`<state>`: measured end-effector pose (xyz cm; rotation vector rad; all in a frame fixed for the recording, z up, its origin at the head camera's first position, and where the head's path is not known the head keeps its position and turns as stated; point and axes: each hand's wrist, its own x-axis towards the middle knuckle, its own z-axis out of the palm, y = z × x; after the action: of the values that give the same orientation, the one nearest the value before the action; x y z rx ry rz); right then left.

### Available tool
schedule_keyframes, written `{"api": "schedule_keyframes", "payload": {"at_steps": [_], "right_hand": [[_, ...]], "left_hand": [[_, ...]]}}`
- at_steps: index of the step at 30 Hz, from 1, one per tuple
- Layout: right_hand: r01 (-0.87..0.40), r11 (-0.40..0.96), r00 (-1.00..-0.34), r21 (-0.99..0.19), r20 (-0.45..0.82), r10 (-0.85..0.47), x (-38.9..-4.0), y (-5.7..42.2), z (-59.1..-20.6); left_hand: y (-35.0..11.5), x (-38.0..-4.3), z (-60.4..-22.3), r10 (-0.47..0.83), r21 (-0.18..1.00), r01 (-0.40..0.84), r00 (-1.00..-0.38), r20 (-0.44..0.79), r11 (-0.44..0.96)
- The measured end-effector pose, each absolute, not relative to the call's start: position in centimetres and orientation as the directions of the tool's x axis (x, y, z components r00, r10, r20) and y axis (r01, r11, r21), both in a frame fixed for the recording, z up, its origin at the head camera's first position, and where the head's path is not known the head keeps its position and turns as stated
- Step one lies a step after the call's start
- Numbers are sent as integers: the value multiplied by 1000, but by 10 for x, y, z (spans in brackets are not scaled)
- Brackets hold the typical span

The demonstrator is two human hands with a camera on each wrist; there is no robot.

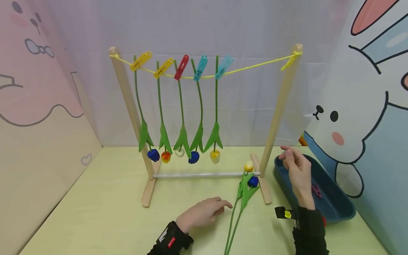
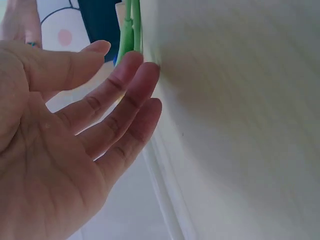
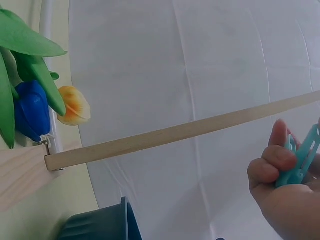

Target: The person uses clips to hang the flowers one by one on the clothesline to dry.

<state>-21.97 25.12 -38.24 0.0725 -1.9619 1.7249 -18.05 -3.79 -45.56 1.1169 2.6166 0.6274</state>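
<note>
My right hand (image 1: pixel 298 173) is raised over the near end of a dark blue bin (image 1: pixel 334 209) and pinches a teal clothespin (image 3: pixel 299 167), plain in the right wrist view. Low over the table, my left hand (image 1: pixel 204 212) has its fingers loosely extended, with the index fingertip close to two green stems. Those stems belong to two artificial tulips lying on the table, a blue tulip (image 1: pixel 253 182) and a yellow-white tulip (image 1: pixel 249 166). Their heads lie by the right foot of a wooden rack (image 1: pixel 276 117). No object is in the left hand.
A yellow string (image 1: pixel 255 66) spans the rack's posts. Several tulips hang head down from it, held by yellow, red and blue clothespins (image 1: pixel 181 67). A white bar (image 1: pixel 204 175) joins the posts low down. A pink clothespin (image 1: pixel 316 190) lies in the bin.
</note>
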Motion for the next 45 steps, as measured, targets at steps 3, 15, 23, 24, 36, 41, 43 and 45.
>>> {"api": "schedule_keyframes", "payload": {"at_steps": [3,15,23,24,36,41,43,45], "right_hand": [[-353,154,-876,-923,384,292,-220,251,-380],[-334,146,-881,-931,364,304,-219,251,-381],[-334,125,-871,-934,356,337,-220,249,-379],[-336,113,-872,-935,354,338,-220,249,-378],[-345,35,-885,-938,338,321,-220,249,-380],[-343,30,-887,-939,334,319,-220,250,-381],[-346,35,-886,-938,338,318,-220,250,-382],[-353,35,-882,-935,345,320,-220,250,-382]], "left_hand": [[-29,-181,-455,728,407,652,-684,-48,640],[1,-192,-457,740,137,730,-672,-38,670],[1,-201,-457,762,41,761,-647,-27,647],[-1,-203,-457,774,25,774,-632,-22,633],[-8,-204,-470,869,-425,767,-483,108,480],[-13,-209,-478,896,-493,758,-428,118,427],[-17,-213,-481,914,-513,766,-392,108,389],[-20,-216,-482,934,-523,782,-345,89,339]]}}
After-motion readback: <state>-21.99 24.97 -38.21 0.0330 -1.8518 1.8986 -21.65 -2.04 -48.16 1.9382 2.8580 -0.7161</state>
